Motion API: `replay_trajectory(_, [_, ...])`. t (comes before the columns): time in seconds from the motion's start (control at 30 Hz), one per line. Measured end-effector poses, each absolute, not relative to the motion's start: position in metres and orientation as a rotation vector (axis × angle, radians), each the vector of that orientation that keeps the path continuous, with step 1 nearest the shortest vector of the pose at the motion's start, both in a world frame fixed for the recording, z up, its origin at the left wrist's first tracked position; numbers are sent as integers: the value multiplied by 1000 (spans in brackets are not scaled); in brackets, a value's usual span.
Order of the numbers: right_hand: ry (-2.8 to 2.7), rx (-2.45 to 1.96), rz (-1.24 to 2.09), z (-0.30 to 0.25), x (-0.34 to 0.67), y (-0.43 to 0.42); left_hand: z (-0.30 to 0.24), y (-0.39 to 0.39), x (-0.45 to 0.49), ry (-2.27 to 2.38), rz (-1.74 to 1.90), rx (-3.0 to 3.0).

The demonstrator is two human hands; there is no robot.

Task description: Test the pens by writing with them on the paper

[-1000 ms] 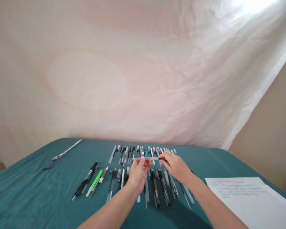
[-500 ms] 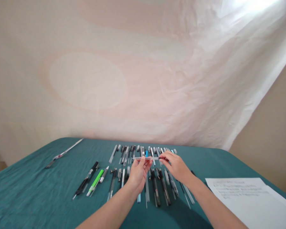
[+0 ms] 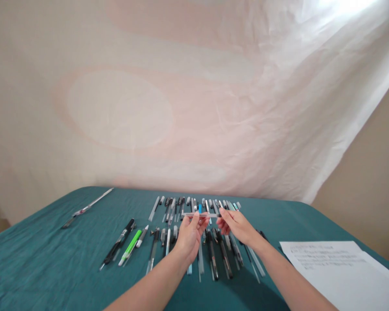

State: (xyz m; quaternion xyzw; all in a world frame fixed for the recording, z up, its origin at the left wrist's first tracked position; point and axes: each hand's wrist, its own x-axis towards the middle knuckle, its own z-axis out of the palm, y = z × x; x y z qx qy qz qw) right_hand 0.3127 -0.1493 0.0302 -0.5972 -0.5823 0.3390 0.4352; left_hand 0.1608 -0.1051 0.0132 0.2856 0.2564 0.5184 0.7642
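A slim clear pen lies level in the air above the table, held between my two hands. My left hand is closed on its clear barrel, thumb on top and fingers beneath. At the pen's dark right end, my right hand pinches with thumb and fingertips. Whether that dark end is a separate piece cannot be made out. Below my hands, a nearer row of taken-apart pens includes a dark pen barrel, and beyond them runs a farther row with a light blue pen.
A green pen and a large black pen lie left of the rows. Farther left is a long, thin, wrapped item. Printed paper sheets rest at the right on the green cloth. A pale sheet hangs behind.
My right hand has rolled over on the pen's end, its fingers now tucked lower under the thumb. The pen has shifted slightly right; my left hand has barely moved.
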Motion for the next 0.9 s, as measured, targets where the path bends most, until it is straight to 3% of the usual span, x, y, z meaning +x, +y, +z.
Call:
replay_trajectory(0.33, [-1682, -1496, 517, 36, 315, -155, 8, -104, 163, 541, 1128, 623])
replay_trajectory(0.9, [-1713, -1554, 561, 41, 319, -157, 10, -105, 165, 518, 1101, 622])
